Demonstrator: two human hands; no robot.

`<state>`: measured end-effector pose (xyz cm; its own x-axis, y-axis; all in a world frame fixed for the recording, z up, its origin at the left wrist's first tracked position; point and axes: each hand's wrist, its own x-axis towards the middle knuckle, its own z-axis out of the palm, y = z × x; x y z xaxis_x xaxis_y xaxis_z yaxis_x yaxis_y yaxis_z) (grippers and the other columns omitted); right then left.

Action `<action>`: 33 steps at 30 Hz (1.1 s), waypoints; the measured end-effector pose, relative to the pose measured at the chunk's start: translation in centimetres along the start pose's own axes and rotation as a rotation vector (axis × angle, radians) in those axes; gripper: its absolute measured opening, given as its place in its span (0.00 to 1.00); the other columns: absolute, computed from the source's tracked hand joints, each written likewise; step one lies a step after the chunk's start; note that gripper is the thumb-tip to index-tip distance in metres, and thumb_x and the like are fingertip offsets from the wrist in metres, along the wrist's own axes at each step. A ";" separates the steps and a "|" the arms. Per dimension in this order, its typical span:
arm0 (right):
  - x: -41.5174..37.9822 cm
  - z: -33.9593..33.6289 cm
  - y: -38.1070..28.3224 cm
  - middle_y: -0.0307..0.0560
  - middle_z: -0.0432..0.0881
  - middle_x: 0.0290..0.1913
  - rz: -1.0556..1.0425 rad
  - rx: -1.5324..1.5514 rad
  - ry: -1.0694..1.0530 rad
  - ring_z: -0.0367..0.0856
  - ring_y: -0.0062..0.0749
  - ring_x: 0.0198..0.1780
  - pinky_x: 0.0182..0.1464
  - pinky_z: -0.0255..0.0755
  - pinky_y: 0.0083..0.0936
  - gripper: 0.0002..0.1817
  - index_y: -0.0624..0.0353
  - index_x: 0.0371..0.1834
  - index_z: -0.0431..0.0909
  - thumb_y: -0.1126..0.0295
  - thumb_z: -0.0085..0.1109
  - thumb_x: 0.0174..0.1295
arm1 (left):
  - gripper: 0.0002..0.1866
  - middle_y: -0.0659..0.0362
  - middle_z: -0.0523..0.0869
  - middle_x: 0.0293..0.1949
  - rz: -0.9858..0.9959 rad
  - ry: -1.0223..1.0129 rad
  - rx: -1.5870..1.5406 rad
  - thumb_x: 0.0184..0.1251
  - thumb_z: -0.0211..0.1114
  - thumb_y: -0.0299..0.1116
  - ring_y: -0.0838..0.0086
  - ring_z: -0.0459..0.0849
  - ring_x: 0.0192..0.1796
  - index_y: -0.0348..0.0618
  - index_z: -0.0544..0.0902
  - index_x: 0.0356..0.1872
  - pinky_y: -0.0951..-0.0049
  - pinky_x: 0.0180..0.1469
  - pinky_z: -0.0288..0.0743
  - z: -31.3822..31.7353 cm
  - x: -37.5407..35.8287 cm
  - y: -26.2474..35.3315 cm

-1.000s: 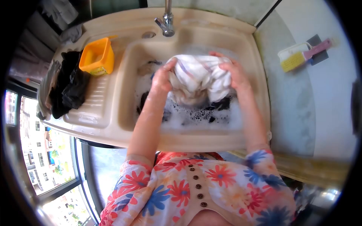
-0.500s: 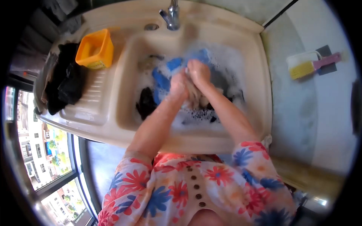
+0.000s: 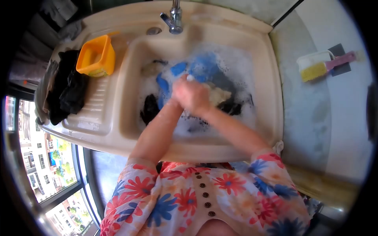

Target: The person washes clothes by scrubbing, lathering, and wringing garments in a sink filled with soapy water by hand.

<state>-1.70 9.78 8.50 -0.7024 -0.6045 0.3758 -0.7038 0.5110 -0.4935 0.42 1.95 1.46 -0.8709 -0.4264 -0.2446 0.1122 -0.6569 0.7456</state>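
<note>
Soapy water fills the basin (image 3: pixel 236 135), where a blue cloth (image 3: pixel 204 65), dark cloths (image 3: pixel 150 109) and a cream cloth (image 3: pixel 219 95) lie partly under foam. Above them, near the middle, my right hand (image 3: pixel 194 95) is closed and presses against my left hand (image 3: pixel 178 91), mostly covering it. A small whitish bit (image 3: pixel 190 78) shows at the top of the closed fingers. The cream cloth is just right of my hands; how much of it is in my grip is hidden.
A chrome faucet (image 3: pixel 175 21) stands at the basin's back edge. On the ribbed drainboard (image 3: pixel 94 104) at the left are a yellow-orange container (image 3: pixel 95 56) and black clothes (image 3: pixel 73 90). A yellow brush with a pink handle (image 3: pixel 328 67) hangs on the right wall.
My right hand has moved left and down onto my left hand, which has shifted slightly left. The cream cloth now shows more to the right of my hands.
</note>
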 end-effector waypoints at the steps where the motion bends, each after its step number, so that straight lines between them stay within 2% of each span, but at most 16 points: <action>1: 0.3 0.5 1.6 0.48 0.77 0.22 0.054 0.027 0.053 0.76 0.39 0.25 0.28 0.70 0.33 0.06 0.55 0.26 0.76 0.66 0.52 0.53 | 0.15 0.54 0.76 0.36 -0.269 0.044 -0.353 0.64 0.41 0.34 0.67 0.75 0.36 0.39 0.73 0.44 0.70 0.38 0.72 1.3 -0.6 1.5; 2: 2.6 -0.7 4.6 0.48 0.79 0.25 0.450 0.187 -0.203 0.77 0.37 0.29 0.34 0.72 0.30 0.05 0.56 0.28 0.77 0.68 0.52 0.53 | 0.15 0.53 0.77 0.34 -0.308 0.179 -0.029 0.63 0.48 0.36 0.67 0.76 0.36 0.35 0.75 0.42 0.66 0.38 0.73 4.0 -2.2 3.8; 4: 3.2 -3.3 6.3 0.45 0.80 0.34 0.300 0.023 -0.416 0.77 0.32 0.38 0.42 0.71 0.26 0.09 0.57 0.36 0.77 0.73 0.50 0.51 | 0.15 0.55 0.80 0.38 -0.363 -0.026 0.140 0.64 0.50 0.35 0.72 0.79 0.38 0.34 0.75 0.44 0.70 0.37 0.76 4.3 -0.6 3.7; 7: 3.9 -7.6 5.9 0.52 0.77 0.44 0.200 1.069 -0.559 0.74 0.31 0.49 0.49 0.68 0.26 0.21 0.61 0.49 0.70 0.75 0.52 0.48 | 0.14 0.57 0.81 0.36 -0.367 -0.155 0.161 0.61 0.57 0.36 0.73 0.79 0.36 0.35 0.77 0.41 0.72 0.37 0.75 4.8 -2.2 7.4; 8: 3.7 -9.8 4.2 0.51 0.74 0.48 0.257 1.176 -0.744 0.70 0.31 0.54 0.55 0.64 0.23 0.30 0.62 0.57 0.64 0.78 0.50 0.45 | 0.14 0.58 0.81 0.36 -0.347 -0.185 0.112 0.59 0.60 0.36 0.74 0.79 0.35 0.36 0.78 0.41 0.74 0.38 0.74 5.3 -3.2 9.0; 11: 1.8 -8.0 4.0 0.49 0.74 0.47 -0.003 0.609 -0.906 0.71 0.32 0.53 0.55 0.64 0.25 0.29 0.64 0.57 0.63 0.79 0.50 0.45 | 0.16 0.60 0.80 0.35 -0.146 -0.210 0.447 0.52 0.67 0.35 0.75 0.79 0.34 0.38 0.78 0.40 0.76 0.39 0.73 4.5 -2.1 8.9; 12: 1.4 -8.2 3.4 0.48 0.74 0.46 0.143 0.828 -0.722 0.72 0.30 0.49 0.53 0.67 0.24 0.26 0.65 0.56 0.64 0.79 0.50 0.48 | 0.16 0.60 0.80 0.34 -0.017 -0.221 0.361 0.49 0.69 0.31 0.77 0.78 0.34 0.39 0.78 0.40 0.78 0.38 0.72 4.5 -2.1 9.1; 15: 2.8 -11.2 2.9 0.48 0.75 0.45 0.457 1.283 -0.546 0.74 0.28 0.46 0.48 0.69 0.23 0.24 0.65 0.55 0.65 0.78 0.50 0.50 | 0.13 0.61 0.80 0.32 0.360 0.107 0.628 0.51 0.67 0.31 0.79 0.77 0.33 0.37 0.79 0.37 0.78 0.37 0.72 3.5 -1.1 9.5; 16: 3.2 -11.5 3.4 0.47 0.75 0.43 0.491 1.360 -0.501 0.75 0.27 0.43 0.45 0.70 0.22 0.23 0.64 0.56 0.65 0.77 0.49 0.53 | 0.13 0.59 0.81 0.29 0.304 0.199 0.827 0.51 0.67 0.33 0.79 0.77 0.32 0.35 0.80 0.35 0.79 0.36 0.71 3.0 -1.5 9.9; 19: 4.4 -11.9 4.5 0.46 0.76 0.40 0.571 1.467 -0.323 0.75 0.26 0.40 0.43 0.71 0.22 0.23 0.63 0.57 0.65 0.78 0.49 0.54 | 0.17 0.56 0.83 0.24 -0.075 -0.096 1.148 0.47 0.67 0.42 0.74 0.79 0.26 0.36 0.82 0.29 0.76 0.33 0.72 3.0 -2.0 10.1; 20: 4.5 -12.2 4.6 0.45 0.76 0.37 0.559 1.501 -0.302 0.75 0.25 0.37 0.40 0.71 0.22 0.23 0.62 0.57 0.65 0.77 0.49 0.55 | 0.22 0.52 0.83 0.29 -0.260 -0.278 1.199 0.43 0.68 0.46 0.72 0.80 0.32 0.36 0.82 0.33 0.74 0.38 0.73 2.8 -1.9 9.7; 23: 4.5 -13.0 4.1 0.44 0.76 0.35 0.501 1.483 -0.249 0.75 0.24 0.36 0.39 0.71 0.23 0.24 0.62 0.58 0.64 0.77 0.50 0.55 | 0.35 0.49 0.79 0.41 -0.061 -0.437 1.387 0.41 0.71 0.48 0.70 0.77 0.46 0.35 0.74 0.50 0.74 0.50 0.69 2.5 -3.0 8.2; 24: 4.5 -13.3 3.7 0.44 0.76 0.34 0.484 1.489 -0.247 0.75 0.24 0.36 0.39 0.71 0.22 0.25 0.62 0.58 0.63 0.77 0.50 0.55 | 0.43 0.48 0.76 0.47 -0.021 -0.425 1.422 0.36 0.74 0.44 0.66 0.72 0.54 0.36 0.67 0.57 0.72 0.59 0.61 1.4 -2.2 6.3; 27: 4.6 -14.1 2.3 0.44 0.76 0.33 0.429 1.497 -0.243 0.75 0.23 0.35 0.39 0.71 0.21 0.26 0.62 0.60 0.62 0.78 0.50 0.54 | 0.43 0.50 0.77 0.48 -0.176 -0.526 0.633 0.34 0.75 0.36 0.67 0.73 0.53 0.36 0.66 0.57 0.72 0.59 0.60 2.4 -2.7 3.3; 31: 5.2 -15.4 2.0 0.43 0.76 0.33 0.360 1.458 -0.210 0.75 0.24 0.34 0.39 0.70 0.19 0.27 0.62 0.60 0.61 0.78 0.49 0.54 | 0.35 0.55 0.79 0.43 -0.220 -0.488 0.563 0.35 0.73 0.30 0.72 0.76 0.46 0.35 0.71 0.52 0.73 0.54 0.65 4.2 -2.6 2.9; 33: 5.7 -16.3 3.5 0.43 0.76 0.33 0.347 1.439 -0.207 0.75 0.24 0.34 0.40 0.70 0.19 0.27 0.62 0.60 0.61 0.78 0.49 0.54 | 0.30 0.56 0.81 0.40 -0.249 -0.450 0.745 0.37 0.72 0.29 0.73 0.77 0.42 0.35 0.74 0.48 0.74 0.50 0.68 4.7 -2.8 4.6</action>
<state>-9.90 18.07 21.76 -0.6946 -0.7189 0.0271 0.2815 -0.3062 -0.9094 1.15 3.00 8.49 -0.9510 0.0608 -0.3032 -0.3067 -0.0585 0.9500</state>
